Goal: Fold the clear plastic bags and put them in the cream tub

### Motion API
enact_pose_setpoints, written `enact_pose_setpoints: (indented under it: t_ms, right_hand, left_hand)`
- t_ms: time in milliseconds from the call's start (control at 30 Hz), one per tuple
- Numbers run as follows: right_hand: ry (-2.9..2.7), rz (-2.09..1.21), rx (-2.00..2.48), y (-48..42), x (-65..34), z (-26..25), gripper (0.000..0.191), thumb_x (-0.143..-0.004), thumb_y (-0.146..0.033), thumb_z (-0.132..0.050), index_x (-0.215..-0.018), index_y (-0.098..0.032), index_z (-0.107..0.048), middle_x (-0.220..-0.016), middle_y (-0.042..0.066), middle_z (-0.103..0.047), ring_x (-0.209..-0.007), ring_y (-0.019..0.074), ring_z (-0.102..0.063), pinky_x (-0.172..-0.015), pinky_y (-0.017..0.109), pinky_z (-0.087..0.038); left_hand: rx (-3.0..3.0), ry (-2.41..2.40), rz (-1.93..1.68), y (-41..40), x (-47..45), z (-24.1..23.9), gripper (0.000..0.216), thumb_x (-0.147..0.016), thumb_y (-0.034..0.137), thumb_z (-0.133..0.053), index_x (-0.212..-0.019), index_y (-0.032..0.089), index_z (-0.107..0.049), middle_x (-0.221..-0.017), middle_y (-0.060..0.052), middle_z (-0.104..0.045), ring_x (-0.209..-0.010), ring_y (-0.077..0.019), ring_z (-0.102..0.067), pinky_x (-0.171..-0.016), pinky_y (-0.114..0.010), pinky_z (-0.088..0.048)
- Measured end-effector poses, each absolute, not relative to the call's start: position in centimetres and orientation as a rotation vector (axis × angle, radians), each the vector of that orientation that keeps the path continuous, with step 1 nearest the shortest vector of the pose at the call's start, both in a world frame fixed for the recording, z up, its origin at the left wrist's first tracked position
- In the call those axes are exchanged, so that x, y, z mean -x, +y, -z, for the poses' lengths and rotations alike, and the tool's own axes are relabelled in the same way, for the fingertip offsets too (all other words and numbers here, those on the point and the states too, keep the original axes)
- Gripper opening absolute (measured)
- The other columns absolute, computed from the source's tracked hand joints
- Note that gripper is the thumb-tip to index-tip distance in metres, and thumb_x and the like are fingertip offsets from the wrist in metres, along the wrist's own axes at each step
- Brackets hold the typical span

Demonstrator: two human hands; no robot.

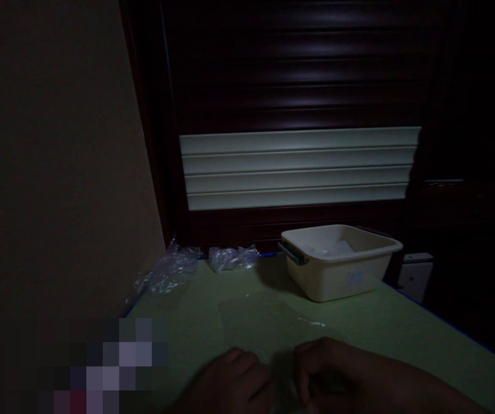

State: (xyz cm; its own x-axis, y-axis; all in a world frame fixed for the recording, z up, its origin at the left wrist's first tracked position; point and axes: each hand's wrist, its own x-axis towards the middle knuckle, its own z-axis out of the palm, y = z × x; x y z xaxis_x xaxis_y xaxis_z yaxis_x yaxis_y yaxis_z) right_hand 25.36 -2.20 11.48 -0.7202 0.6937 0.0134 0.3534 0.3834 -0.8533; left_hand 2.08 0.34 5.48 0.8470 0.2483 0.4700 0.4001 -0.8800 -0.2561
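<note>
A thin clear plastic bag lies spread on the green tabletop, its near part running down between my hands. My left hand is closed at the bottom of the view, fingers curled at the bag's near end. Just to its right, my right hand bends down with thumb and forefinger closed on the plastic. The fingertips sit low in the frame and are dark, so the exact grip is partly hidden.
A cream plastic tub with dark handles stands at the back right, with clear plastic inside. Crumpled clear plastic lies by the left wall, and another crumpled piece at the back edge. A white box is beyond the table's right edge.
</note>
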Motion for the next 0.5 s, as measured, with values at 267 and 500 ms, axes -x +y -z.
enact_pose_setpoints:
  t_ms: [267, 500]
  right_hand:
    - [-2.122, -1.382, 0.983, -1.7, -24.8, -10.5, 0.004, -0.075, -0.014, -0.057, -0.077, -0.016, -0.059, -0.073, -0.002, -0.055, -0.066, 0.0101, -0.047, -0.063, 0.021, -0.038]
    - [-2.124, -1.272, 1.027, -1.3, -24.2, -9.8, 0.005, -0.076, -0.018, -0.058, -0.073, -0.015, -0.056, -0.07, -0.003, -0.052, -0.065, 0.0114, -0.046, -0.062, 0.022, -0.038]
  left_hand:
    - [2.826, -0.568, 0.646, 0.0, -2.0, -5.5, 0.014, -0.089, 0.019, -0.066, -0.079, 0.017, -0.057, -0.073, 0.003, -0.063, -0.068, -0.0115, -0.057, -0.061, -0.022, -0.042]
    - [2.852, -0.502, 0.737, 0.2, -2.0, -5.7, 0.02, -0.093, 0.024, -0.06, -0.076, 0.016, -0.056, -0.07, 0.002, -0.062, -0.065, -0.0124, -0.057, -0.062, -0.023, -0.044]
